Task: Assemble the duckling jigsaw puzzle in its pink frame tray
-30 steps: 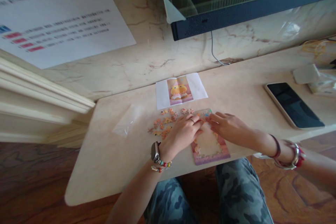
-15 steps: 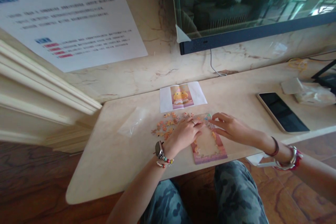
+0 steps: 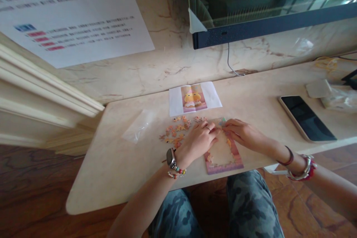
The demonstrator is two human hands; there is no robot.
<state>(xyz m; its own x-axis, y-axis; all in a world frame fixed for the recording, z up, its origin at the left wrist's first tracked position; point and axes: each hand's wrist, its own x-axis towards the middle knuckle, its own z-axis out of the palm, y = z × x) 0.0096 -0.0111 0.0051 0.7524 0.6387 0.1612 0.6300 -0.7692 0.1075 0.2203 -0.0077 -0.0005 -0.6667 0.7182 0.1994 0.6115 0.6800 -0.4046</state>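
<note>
A jigsaw puzzle board (image 3: 223, 168) lies near the table's front edge, its pink and orange border filled in around a bare pale middle. My left hand (image 3: 199, 138) reaches over its upper left part, fingers bent and bunched downward. From the right, my right hand (image 3: 243, 133) meets it at the top of the board, fingertips together. What the fingertips hold is too small and covered to make out. Loose jigsaw pieces (image 3: 175, 131) lie scattered left of the board, partly behind my left hand.
Behind the pieces lies a creased sheet with a yellow character picture (image 3: 193, 98). A clear plastic bag (image 3: 138, 126) is at left, a phone-like device (image 3: 306, 119) at right, and a plastic-wrapped packet (image 3: 338, 98) beyond it. A screen (image 3: 262, 29) overhangs the back.
My right hand's fingers have drawn closer together at the top of the board. My left hand stays over the upper left part. The camera view has shifted slightly.
</note>
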